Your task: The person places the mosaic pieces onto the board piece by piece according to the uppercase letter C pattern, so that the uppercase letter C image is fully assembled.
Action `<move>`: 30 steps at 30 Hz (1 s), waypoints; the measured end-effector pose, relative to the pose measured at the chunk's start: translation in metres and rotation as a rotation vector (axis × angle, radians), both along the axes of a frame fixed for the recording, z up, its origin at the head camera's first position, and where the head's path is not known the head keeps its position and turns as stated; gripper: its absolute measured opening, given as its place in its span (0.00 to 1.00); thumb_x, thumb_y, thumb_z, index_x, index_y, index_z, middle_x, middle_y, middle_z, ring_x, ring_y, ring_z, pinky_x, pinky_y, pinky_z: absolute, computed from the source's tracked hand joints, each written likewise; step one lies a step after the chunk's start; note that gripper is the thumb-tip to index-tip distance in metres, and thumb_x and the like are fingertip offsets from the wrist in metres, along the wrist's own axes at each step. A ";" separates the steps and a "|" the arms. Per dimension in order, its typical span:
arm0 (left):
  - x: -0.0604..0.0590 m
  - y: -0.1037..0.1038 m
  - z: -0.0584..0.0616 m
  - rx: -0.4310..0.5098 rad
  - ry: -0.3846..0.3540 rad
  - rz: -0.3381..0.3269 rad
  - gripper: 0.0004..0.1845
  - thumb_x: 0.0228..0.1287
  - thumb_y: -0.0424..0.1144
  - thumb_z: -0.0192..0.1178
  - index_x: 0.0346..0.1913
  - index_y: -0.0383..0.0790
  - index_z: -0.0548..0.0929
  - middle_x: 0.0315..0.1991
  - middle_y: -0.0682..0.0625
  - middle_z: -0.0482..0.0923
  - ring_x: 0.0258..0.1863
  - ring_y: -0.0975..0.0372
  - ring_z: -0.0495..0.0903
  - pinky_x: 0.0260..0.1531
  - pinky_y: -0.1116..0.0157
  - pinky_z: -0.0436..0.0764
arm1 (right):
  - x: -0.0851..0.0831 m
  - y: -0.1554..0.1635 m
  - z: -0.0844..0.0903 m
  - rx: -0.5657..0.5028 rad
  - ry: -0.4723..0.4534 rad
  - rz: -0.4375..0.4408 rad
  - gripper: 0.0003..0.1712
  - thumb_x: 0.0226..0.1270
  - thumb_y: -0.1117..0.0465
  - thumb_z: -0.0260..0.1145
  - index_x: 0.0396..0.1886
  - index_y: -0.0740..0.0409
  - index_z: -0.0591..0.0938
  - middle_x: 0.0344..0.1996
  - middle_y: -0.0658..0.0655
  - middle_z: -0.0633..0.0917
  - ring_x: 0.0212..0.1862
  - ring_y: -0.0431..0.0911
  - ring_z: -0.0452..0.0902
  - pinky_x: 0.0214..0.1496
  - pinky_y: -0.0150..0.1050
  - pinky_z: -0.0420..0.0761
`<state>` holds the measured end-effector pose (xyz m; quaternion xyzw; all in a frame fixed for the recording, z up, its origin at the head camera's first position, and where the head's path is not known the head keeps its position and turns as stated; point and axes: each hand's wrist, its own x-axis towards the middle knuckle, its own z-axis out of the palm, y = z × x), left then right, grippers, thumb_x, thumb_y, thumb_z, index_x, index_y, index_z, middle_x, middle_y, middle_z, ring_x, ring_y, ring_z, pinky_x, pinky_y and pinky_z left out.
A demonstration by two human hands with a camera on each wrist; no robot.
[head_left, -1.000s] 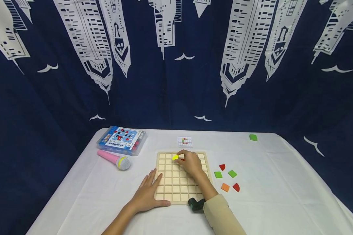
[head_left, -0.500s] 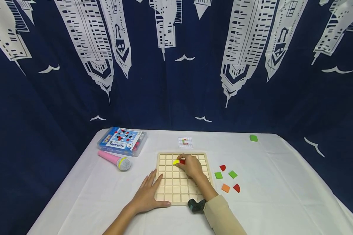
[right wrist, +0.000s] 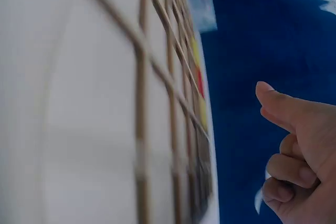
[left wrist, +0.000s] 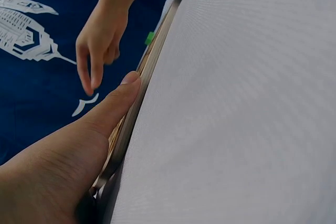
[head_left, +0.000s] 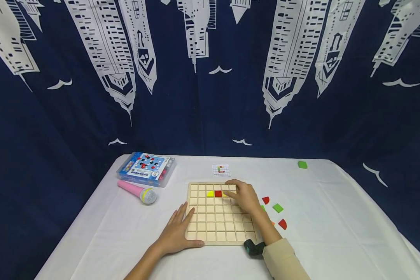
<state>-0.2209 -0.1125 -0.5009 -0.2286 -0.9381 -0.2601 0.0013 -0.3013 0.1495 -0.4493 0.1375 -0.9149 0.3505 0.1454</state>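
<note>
My left hand (head_left: 176, 233), fingers spread, rests along the left edge of a wooden grid board (head_left: 210, 225). Its thumb lies at the board's front edge, as the left wrist view (left wrist: 128, 80) confirms. Over the board's upper right, my right hand (head_left: 246, 198) hovers with thumb and index finger extended; in the right wrist view the other fingers are curled and nothing shows in the hand (right wrist: 302, 150). One row of the board bears a yellow piece (head_left: 210, 193), a red square (head_left: 218, 193) and another yellow piece (head_left: 224, 194), partly hidden by the right thumb.
Right of the board lie red quarter-circle pieces (head_left: 282, 224), green squares (head_left: 278, 208) and a mostly hidden orange piece. Another green square (head_left: 302, 165) is farther back. Behind the board lies a pattern card (head_left: 221, 170). A pink microphone (head_left: 133, 188) and plastic case (head_left: 147, 169) lie back left.
My right hand has moved right, off the yellow and red pieces, uncovering the red square and another yellow piece. The first yellow piece moved slightly nearer earlier. My left hand stays in place.
</note>
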 end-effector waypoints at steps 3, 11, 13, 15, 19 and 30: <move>0.000 0.000 -0.001 0.006 -0.001 0.001 0.61 0.38 0.76 0.57 0.70 0.37 0.56 0.72 0.39 0.39 0.70 0.49 0.39 0.67 0.51 0.44 | 0.007 0.027 0.004 0.023 0.036 -0.030 0.20 0.52 0.54 0.72 0.45 0.54 0.83 0.10 0.46 0.64 0.14 0.37 0.54 0.13 0.30 0.56; 0.000 0.000 -0.002 0.003 -0.007 0.003 0.61 0.39 0.76 0.57 0.70 0.37 0.56 0.72 0.39 0.39 0.70 0.48 0.39 0.67 0.50 0.44 | 0.027 0.095 0.002 0.055 0.080 -0.154 0.23 0.49 0.57 0.74 0.46 0.58 0.81 0.10 0.48 0.63 0.14 0.38 0.52 0.12 0.34 0.57; 0.000 0.001 -0.001 0.005 -0.007 0.003 0.61 0.39 0.76 0.57 0.70 0.37 0.56 0.72 0.39 0.39 0.70 0.48 0.39 0.67 0.50 0.44 | 0.031 0.107 -0.001 0.057 0.064 -0.176 0.24 0.49 0.58 0.74 0.47 0.59 0.80 0.10 0.49 0.63 0.13 0.39 0.53 0.11 0.35 0.58; -0.001 0.001 0.000 0.004 -0.007 0.003 0.61 0.38 0.76 0.57 0.70 0.37 0.56 0.72 0.39 0.39 0.70 0.48 0.39 0.67 0.50 0.43 | 0.035 0.117 -0.005 0.066 0.027 -0.198 0.24 0.50 0.57 0.74 0.48 0.60 0.80 0.10 0.49 0.63 0.13 0.39 0.54 0.11 0.35 0.59; -0.001 0.001 0.001 -0.004 -0.001 0.002 0.61 0.38 0.76 0.57 0.70 0.37 0.56 0.72 0.38 0.39 0.70 0.47 0.40 0.67 0.50 0.45 | 0.042 0.133 -0.011 0.093 -0.073 -0.225 0.26 0.50 0.56 0.73 0.50 0.59 0.79 0.11 0.50 0.64 0.15 0.41 0.56 0.13 0.34 0.60; 0.000 0.001 0.001 -0.001 -0.002 0.006 0.61 0.38 0.76 0.58 0.70 0.36 0.56 0.72 0.38 0.39 0.70 0.48 0.40 0.67 0.50 0.44 | 0.046 0.152 -0.024 0.163 -0.179 -0.193 0.29 0.49 0.57 0.74 0.53 0.59 0.78 0.13 0.50 0.67 0.17 0.42 0.59 0.16 0.32 0.60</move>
